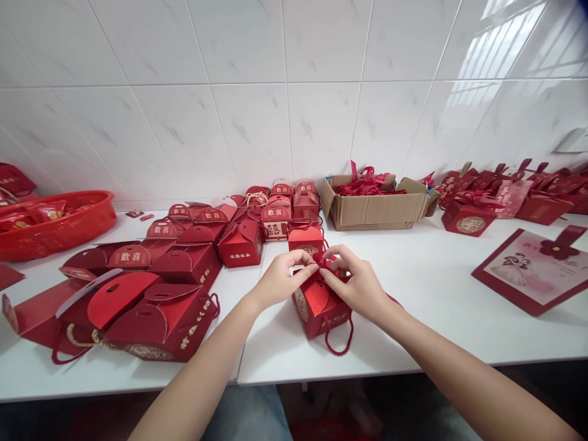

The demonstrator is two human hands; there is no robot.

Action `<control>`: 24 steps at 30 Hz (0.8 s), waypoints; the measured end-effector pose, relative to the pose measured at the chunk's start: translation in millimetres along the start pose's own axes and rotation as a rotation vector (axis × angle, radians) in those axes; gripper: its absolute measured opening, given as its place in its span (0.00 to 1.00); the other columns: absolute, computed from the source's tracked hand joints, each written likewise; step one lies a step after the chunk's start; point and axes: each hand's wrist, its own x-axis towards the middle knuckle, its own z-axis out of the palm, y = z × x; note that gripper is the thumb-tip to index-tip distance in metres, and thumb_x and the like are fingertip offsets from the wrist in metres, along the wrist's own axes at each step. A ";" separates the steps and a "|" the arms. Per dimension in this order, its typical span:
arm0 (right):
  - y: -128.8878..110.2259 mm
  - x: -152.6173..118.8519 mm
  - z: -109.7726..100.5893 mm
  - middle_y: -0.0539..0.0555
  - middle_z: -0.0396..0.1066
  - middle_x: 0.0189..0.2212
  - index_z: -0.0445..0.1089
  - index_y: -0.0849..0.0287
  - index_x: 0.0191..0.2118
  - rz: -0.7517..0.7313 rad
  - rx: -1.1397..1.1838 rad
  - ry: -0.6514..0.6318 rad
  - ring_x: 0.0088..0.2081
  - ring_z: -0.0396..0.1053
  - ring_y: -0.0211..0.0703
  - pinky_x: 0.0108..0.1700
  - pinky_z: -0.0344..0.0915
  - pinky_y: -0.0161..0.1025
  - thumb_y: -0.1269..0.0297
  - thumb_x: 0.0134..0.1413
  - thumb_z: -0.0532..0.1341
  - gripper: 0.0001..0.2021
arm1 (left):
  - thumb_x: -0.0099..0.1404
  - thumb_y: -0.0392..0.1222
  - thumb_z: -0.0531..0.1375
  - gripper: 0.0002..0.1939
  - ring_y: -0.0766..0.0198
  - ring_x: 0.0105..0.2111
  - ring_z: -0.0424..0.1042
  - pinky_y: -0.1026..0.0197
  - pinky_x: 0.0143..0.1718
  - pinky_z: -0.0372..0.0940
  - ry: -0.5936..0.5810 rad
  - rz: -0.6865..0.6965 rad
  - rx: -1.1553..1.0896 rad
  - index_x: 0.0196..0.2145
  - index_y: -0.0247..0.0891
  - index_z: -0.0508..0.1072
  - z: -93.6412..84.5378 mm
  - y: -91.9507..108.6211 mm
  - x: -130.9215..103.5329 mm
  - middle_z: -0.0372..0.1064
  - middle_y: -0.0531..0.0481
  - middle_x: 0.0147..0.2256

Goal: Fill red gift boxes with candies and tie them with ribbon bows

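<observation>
A red gift box with gold print stands in front of me on the white table, a red cord handle hanging down its near side. Over its top, my left hand pinches a red ribbon between thumb and forefinger. From the other side my right hand pinches the same ribbon, its fingertips close to those of my left hand. The knot or loop between the fingers is partly hidden. Just behind stands another red box, partly covered by my hands.
Several red boxes crowd the left side. A cardboard box of red ribbons stands by the tiled wall. At far left is a red basin with packets. On the right are a red bag with a picture and a ribbon-tied box.
</observation>
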 end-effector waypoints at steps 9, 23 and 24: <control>-1.0 -5.0 0.0 0.49 0.75 0.31 0.70 0.56 0.37 -0.063 -0.055 -0.009 0.31 0.70 0.37 0.32 0.64 0.33 0.67 0.56 0.58 0.04 | 0.60 0.41 0.62 0.07 0.65 0.37 0.68 0.62 0.41 0.63 -0.043 0.112 -0.151 0.32 0.37 0.67 1.4 -3.5 -4.9 0.67 0.51 0.33; -6.1 -7.2 -14.2 0.54 0.72 0.30 0.76 0.58 0.36 -0.152 -0.312 -0.148 0.30 0.69 0.39 0.34 0.66 0.37 0.70 0.59 0.57 0.09 | 0.58 0.30 0.60 0.06 0.66 0.34 0.69 0.62 0.40 0.63 0.032 0.191 -0.018 0.27 0.38 0.69 6.4 -5.4 -9.1 0.70 0.53 0.31; -6.8 -7.4 -14.5 0.54 0.72 0.30 0.75 0.59 0.36 -0.160 -0.351 -0.163 0.31 0.68 0.40 0.35 0.66 0.38 0.70 0.60 0.55 0.10 | 0.58 0.30 0.60 0.06 0.66 0.34 0.69 0.61 0.42 0.62 0.047 0.212 0.025 0.27 0.38 0.69 6.3 -4.9 -9.2 0.70 0.54 0.31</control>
